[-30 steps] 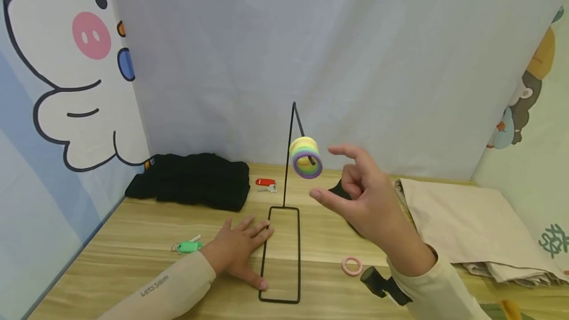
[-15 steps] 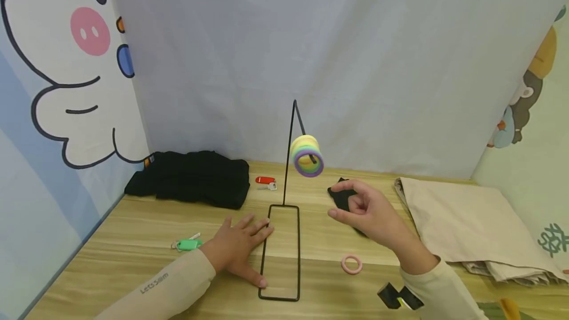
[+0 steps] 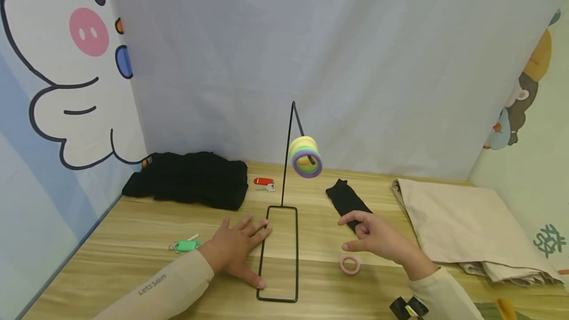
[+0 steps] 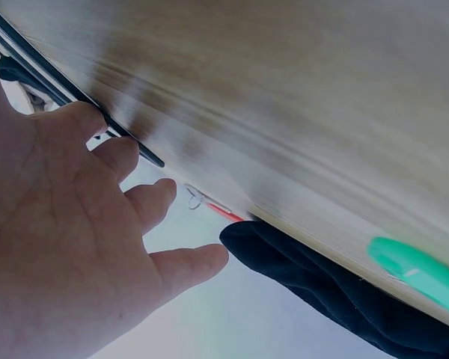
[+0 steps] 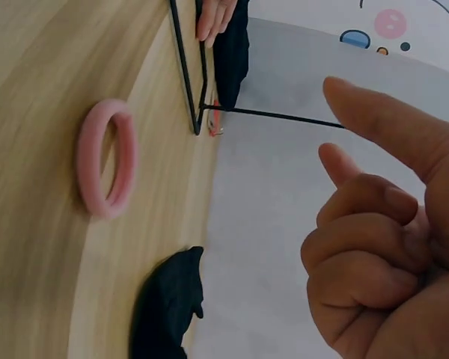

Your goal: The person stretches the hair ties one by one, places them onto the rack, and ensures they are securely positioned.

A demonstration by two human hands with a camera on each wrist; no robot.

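A black wire stand [image 3: 296,256] rises from a rectangular base to a sloping arm. Several rings in yellow, green and purple [image 3: 306,157] hang together on that arm. My left hand [image 3: 235,246] lies spread over the base's left side, thumb and fingertips at the wire. On the table to the right is a pink ring [image 3: 349,265], also plain in the right wrist view [image 5: 90,161]. Just above it hovers my right hand [image 3: 378,238], holding nothing. Its thumb and index finger stand apart, while the other fingers curl in.
A folded black cloth [image 3: 191,181] lies at the back left, beside a key with a red tag [image 3: 264,181]. A green key tag [image 3: 186,246] sits left of my left hand. Behind my right hand is a small black cloth [image 3: 344,199]; a folded beige cloth [image 3: 462,221] lies farther right.
My right hand has come down and slightly right, away from the hanging rings to just above the pink ring. My left hand has stayed on the base.
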